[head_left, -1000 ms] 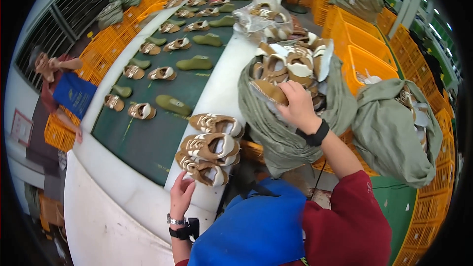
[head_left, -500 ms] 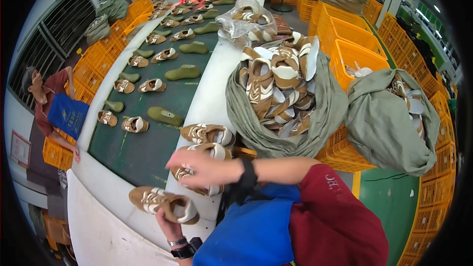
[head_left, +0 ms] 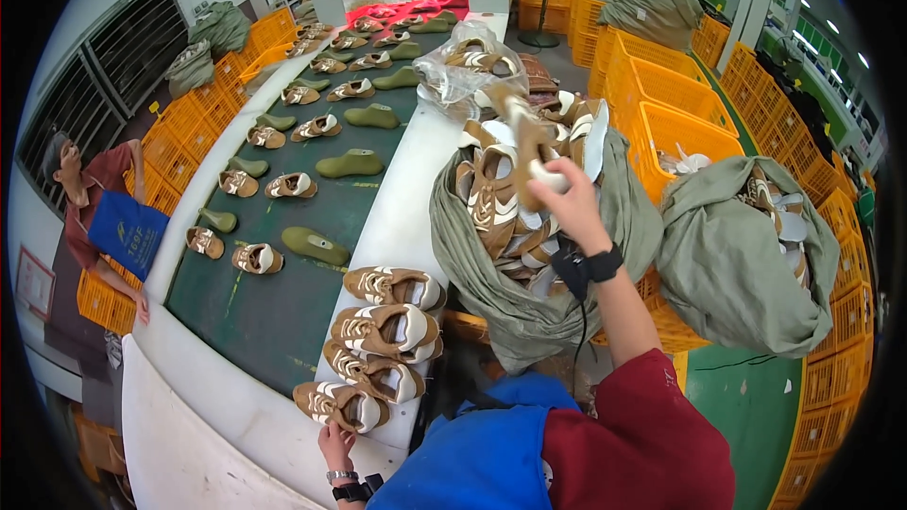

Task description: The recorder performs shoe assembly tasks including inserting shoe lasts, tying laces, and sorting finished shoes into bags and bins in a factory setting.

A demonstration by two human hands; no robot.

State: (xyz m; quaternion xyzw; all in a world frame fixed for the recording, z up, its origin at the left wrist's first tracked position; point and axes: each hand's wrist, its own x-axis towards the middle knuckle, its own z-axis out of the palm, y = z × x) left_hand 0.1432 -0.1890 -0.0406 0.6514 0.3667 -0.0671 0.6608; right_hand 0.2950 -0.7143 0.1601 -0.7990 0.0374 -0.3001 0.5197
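Observation:
A brown and white sneaker upper (head_left: 531, 153), smeared by motion, is held up over the open grey-green sack by my right hand (head_left: 570, 196), whose fingers are closed around its white heel end. More brown and white uppers (head_left: 498, 194) fill the sack (head_left: 605, 227). My left hand (head_left: 335, 444) has its fingertips pinched on the near side of another sneaker upper (head_left: 331, 403), which rests at the near end of a row on the white ledge (head_left: 395, 430). Several similar uppers (head_left: 383, 329) lie close together in that row, toes pointing left.
On the left, a green conveyor belt (head_left: 274, 297) carries uppers and green shoe lasts (head_left: 315, 246). A co-worker (head_left: 99, 189) stands beyond its far edge. Further back lies a clear plastic bag of uppers (head_left: 470, 61). Orange crates (head_left: 685, 132) and a second sack (head_left: 746, 246) stand at the right.
My right hand has moved from above the row to the sack and lifted an upper there. The upper in my left hand has moved right, against the row's near end.

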